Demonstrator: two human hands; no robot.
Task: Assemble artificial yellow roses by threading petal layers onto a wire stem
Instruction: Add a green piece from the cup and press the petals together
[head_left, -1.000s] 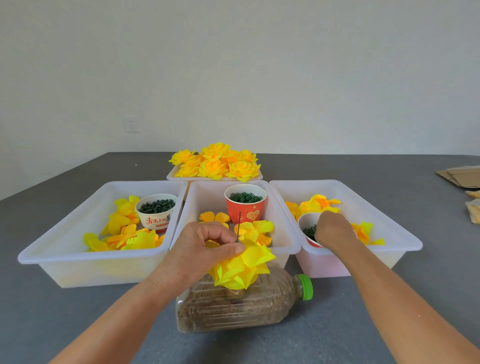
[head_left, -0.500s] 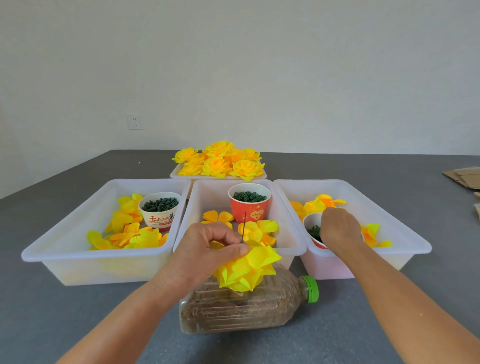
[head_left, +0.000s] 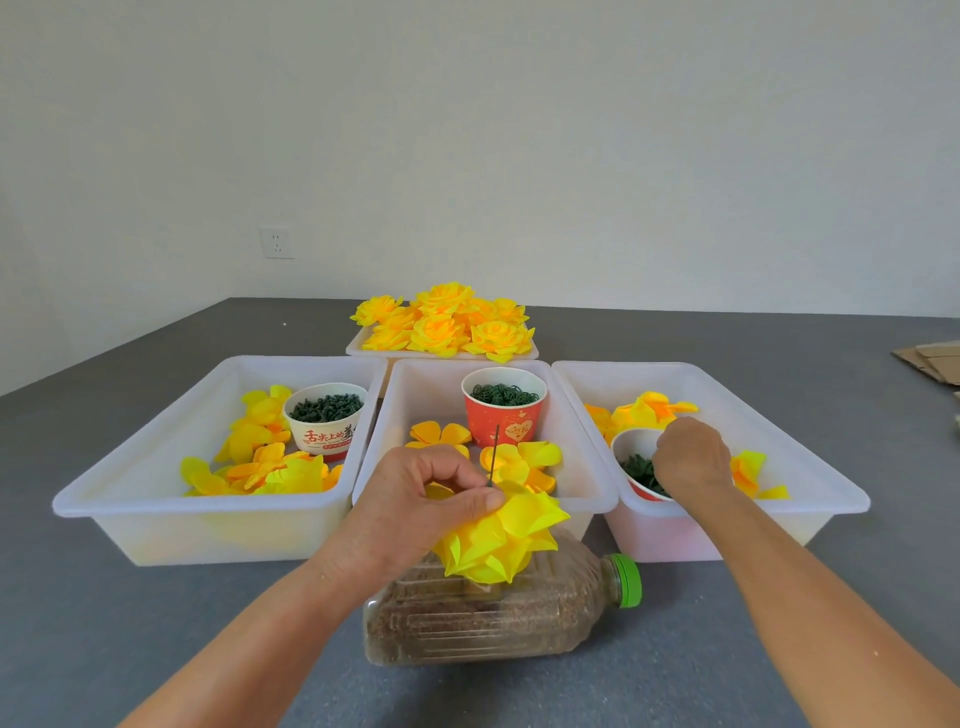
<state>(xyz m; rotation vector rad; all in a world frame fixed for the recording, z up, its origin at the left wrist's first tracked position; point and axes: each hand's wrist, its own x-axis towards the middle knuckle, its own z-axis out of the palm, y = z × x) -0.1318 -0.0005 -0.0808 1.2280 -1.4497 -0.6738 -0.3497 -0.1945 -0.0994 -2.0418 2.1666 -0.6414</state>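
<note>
Since the earlier frames little has shifted; the right hand (head_left: 691, 457) stays over the cup in the right bin, its knuckles drawn slightly closer in, and the left hand (head_left: 415, 499) keeps its place with the rose, the whole scene sitting a touch nearer and higher in view.

The half-built rose (head_left: 511, 535) sits at the thumb side of the left hand, just in front of the middle bin (head_left: 415, 384) and directly above a plastic bottle (head_left: 498, 618) lying on its side; the left fingers are curled and the thumb presses against the top of the petals, pinching them around the wire stem (head_left: 493, 457), which rises thin and dark, nearly upright, out of the petals past the fingertips. The right hand is well apart from the rose, reaching down into the tilted cup (head_left: 631, 462) of dark green pieces; its fingers are bent downward into the cup, but whether they pinch anything is hidden behind the back of the hand.

The rose is bright lemon yellow, made of several layered petals with pointed, folded tips that fan outward and downward from the wire; its petals overlap the bottle's upper side.

Loose yellow and orange petal layers (head_left: 519, 462) lie in the middle bin just beyond the rose; finished roses (head_left: 447, 325) are heaped on a tray at the back.
</note>
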